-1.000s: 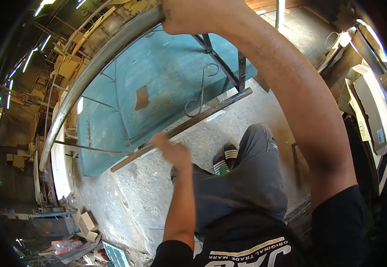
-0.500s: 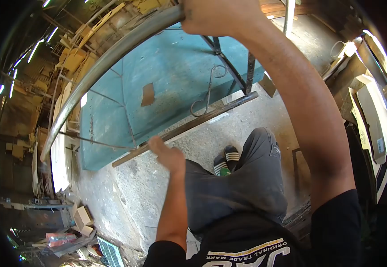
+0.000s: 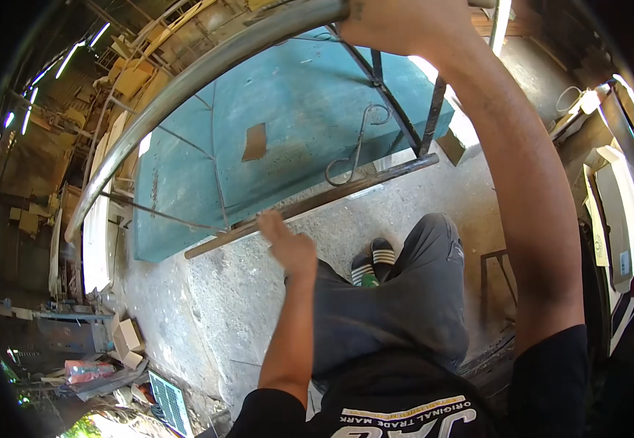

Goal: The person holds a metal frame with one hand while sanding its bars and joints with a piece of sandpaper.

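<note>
A metal frame (image 3: pixel 153 113) with a thick curved tube crosses the view. My right hand (image 3: pixel 412 25) is closed around that tube near the top, partly cut off by the picture's edge. The frame's lower bar (image 3: pixel 317 198) is straight and brown, with dark struts (image 3: pixel 397 109) and an S-shaped metal scroll (image 3: pixel 357 146) joined on its far side. Close to the near side of this bar is my left hand (image 3: pixel 293 244), slightly blurred, its fingers stretched towards the bar. I cannot tell whether the fingertips touch it.
Beyond the frame is a large blue-green surface (image 3: pixel 295 102) with a brown patch (image 3: pixel 255 141). Rough concrete floor (image 3: pixel 222 314) runs underneath. Cardboard (image 3: pixel 126 339) and scraps lie at lower left, near a blue grid-patterned panel (image 3: pixel 169 401). White panels (image 3: pixel 616 215) stand at right.
In the picture, my right hand and the frame's near parts have shifted slightly right. My left hand has moved a little right, still beside the lower bar.
</note>
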